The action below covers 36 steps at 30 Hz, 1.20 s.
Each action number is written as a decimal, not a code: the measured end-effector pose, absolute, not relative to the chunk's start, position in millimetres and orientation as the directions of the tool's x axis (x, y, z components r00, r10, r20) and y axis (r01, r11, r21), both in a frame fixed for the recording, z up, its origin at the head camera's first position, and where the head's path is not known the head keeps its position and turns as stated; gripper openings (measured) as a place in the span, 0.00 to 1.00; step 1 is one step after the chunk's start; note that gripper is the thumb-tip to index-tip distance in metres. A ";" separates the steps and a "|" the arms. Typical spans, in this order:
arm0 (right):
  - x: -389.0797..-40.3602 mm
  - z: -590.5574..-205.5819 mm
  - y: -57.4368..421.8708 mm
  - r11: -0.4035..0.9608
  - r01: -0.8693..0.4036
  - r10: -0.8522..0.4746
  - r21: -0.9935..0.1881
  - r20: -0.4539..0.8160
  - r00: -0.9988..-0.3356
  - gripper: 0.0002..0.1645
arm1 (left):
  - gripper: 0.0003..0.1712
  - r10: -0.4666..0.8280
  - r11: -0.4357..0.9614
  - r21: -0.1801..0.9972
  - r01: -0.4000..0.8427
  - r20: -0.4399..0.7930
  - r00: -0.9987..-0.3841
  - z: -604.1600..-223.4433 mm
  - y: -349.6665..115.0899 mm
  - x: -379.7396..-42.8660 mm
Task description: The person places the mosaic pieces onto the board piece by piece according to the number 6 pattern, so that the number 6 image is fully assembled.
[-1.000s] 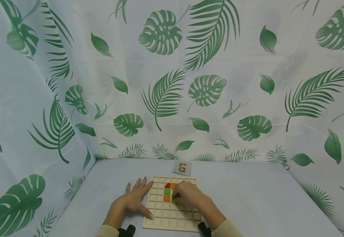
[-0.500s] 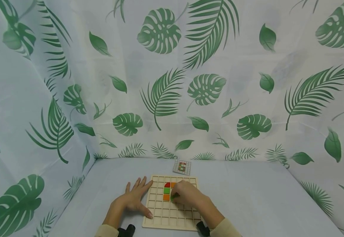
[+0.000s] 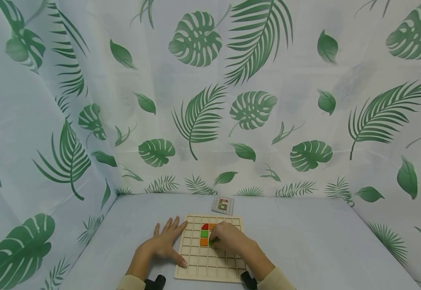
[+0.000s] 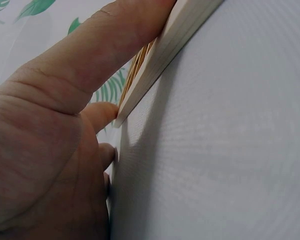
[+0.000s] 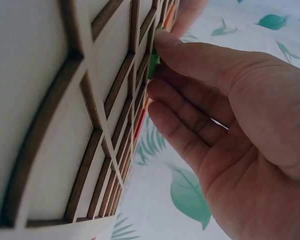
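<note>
A pale wooden grid board (image 3: 196,262) lies on the table in the head view. On its left edge rests my left hand (image 3: 163,243), fingers spread; in the left wrist view its thumb (image 4: 95,50) touches the board's side. My right hand (image 3: 232,239) is over the middle of the board, pinching a green tile (image 5: 153,65) at a grid square. The fingers partly hide that tile. Beside it sit a red rounded tile (image 3: 205,226), a light green tile (image 3: 204,233) and an orange tile (image 3: 204,241), with another orange tile (image 3: 212,226) at the top.
Behind the board lies a small pattern card (image 3: 222,204) with a coloured figure on a grid. A white cloth (image 3: 305,241) covers the table. Leaf-printed curtains (image 3: 210,121) rise at the back and sides.
</note>
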State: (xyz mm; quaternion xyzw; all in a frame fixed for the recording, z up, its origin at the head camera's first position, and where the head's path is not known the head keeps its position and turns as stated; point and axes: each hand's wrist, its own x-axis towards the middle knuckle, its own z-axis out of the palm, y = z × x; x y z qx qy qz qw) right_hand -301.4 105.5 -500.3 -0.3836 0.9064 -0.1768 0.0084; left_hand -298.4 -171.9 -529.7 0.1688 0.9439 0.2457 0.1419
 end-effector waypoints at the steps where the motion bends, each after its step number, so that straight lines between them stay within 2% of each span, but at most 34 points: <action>1: -301.4 -500.0 105.8 0.643 -0.693 -0.699 -0.326 0.119 -0.705 0.06 | 0.79 0.387 0.823 0.512 0.247 -0.186 -0.903 -529.4 -171.7 -298.3; 11: -301.9 -491.0 116.4 0.678 -0.661 -0.651 -0.320 0.155 -0.743 0.14 | 0.79 0.389 0.819 0.518 0.245 -0.189 -0.902 -528.8 -171.4 -298.1; 17: -305.6 -481.4 127.2 0.710 -0.600 -0.592 -0.369 0.148 -0.792 0.20 | 0.80 0.384 0.823 0.513 0.244 -0.186 -0.904 -530.0 -171.7 -298.7; 26: -310.1 -473.5 152.8 0.722 -0.550 -0.537 -0.420 0.162 -0.828 0.22 | 0.80 0.380 0.826 0.511 0.240 -0.188 -0.906 -529.9 -171.0 -298.4; 36: -314.9 -473.1 170.5 0.728 -0.505 -0.487 -0.464 0.167 -0.857 0.19 | 0.80 0.380 0.824 0.512 0.241 -0.184 -0.907 -529.5 -170.7 -298.2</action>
